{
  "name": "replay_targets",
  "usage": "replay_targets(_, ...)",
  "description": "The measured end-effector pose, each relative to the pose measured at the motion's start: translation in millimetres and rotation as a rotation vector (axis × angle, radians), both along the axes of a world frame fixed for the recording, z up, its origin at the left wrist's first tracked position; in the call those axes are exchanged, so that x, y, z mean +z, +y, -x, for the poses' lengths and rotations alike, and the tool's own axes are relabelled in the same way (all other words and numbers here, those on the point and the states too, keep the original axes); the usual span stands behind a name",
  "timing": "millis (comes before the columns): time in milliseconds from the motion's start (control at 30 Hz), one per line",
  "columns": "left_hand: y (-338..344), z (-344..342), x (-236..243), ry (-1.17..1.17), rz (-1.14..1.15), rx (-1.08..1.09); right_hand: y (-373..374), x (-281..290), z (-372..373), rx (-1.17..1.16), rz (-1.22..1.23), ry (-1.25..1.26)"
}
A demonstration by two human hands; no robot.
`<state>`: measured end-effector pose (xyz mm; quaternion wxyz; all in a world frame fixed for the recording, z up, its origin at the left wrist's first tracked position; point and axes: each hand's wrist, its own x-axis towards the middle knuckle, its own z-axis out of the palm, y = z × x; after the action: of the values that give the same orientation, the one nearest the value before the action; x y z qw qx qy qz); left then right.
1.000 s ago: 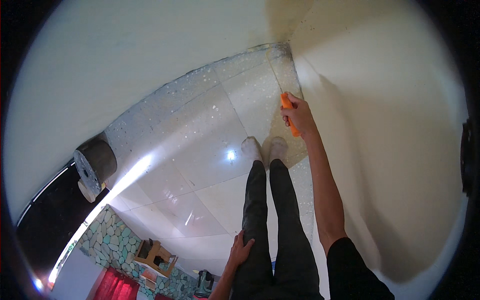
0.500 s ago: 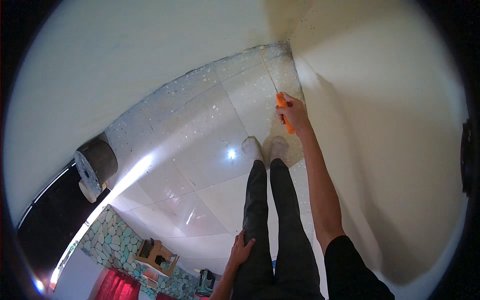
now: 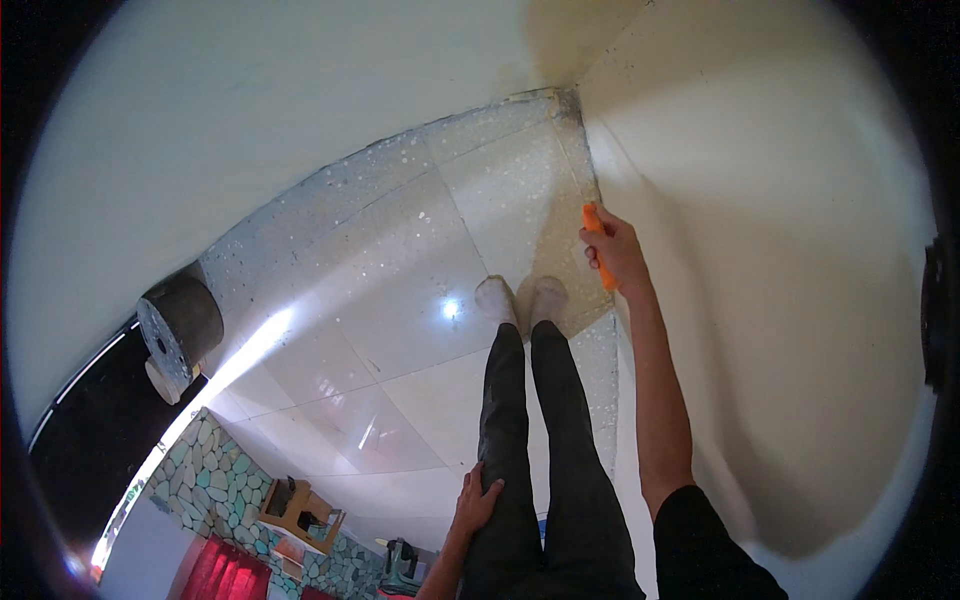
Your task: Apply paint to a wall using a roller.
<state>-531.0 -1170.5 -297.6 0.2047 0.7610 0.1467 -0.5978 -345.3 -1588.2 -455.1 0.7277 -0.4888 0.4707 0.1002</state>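
My right hand (image 3: 622, 252) is stretched forward and grips an orange-handled tool (image 3: 597, 250). A thin rod runs from the handle up toward the room corner, close to the cream wall (image 3: 780, 250) on the right. My left hand (image 3: 476, 503) rests flat on my left thigh, fingers spread, holding nothing. My legs in dark trousers (image 3: 535, 440) run down to two feet in light socks (image 3: 520, 298) on the pale tiled floor (image 3: 400, 290).
The floor tiles near the corner are speckled with white spots. A dark cylindrical object (image 3: 180, 320) stands by the left wall. A stone-patterned wall (image 3: 215, 480), a small wooden stool (image 3: 300, 510) and red fabric (image 3: 225, 580) lie behind at lower left.
My right hand with the orange tool has shifted slightly along the right wall, first toward the corner, then back a little. My left hand stays on the thigh.
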Motion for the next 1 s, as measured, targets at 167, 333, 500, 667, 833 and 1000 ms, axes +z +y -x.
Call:
replay_targets(167, -0.8, -1.7, -0.6, 0.004, 0.001, -0.001, -15.8, -22.0, -24.3, 0.026, -0.019, -0.012)
replay_targets(333, -2.5, -3.1, -1.0, 0.005, 0.0, 0.0, -14.5, -18.9, -31.1, 0.015, -0.024, -0.017)
replay_targets(500, 4.4, -4.1, 0.0, 0.0, -0.021, 0.01, -2.6, 0.1, -28.4, -0.075, -0.063, -0.035)
replay_targets(667, -9.8, -6.4, -0.1, 0.024, 0.024, 0.025, -26.7, -26.6, -33.3, -0.02, -0.078, -0.07)
replay_targets(833, 5.6, -3.2, 0.0, -0.002, -0.021, -0.019, 9.1, -0.2, -10.3, 0.033, -0.004, 0.005)
replay_targets(1000, -3.7, -1.5, -5.4, -0.006, 0.038, 0.0, -36.9, -33.1, -28.0, 0.108, 0.034, -0.039)
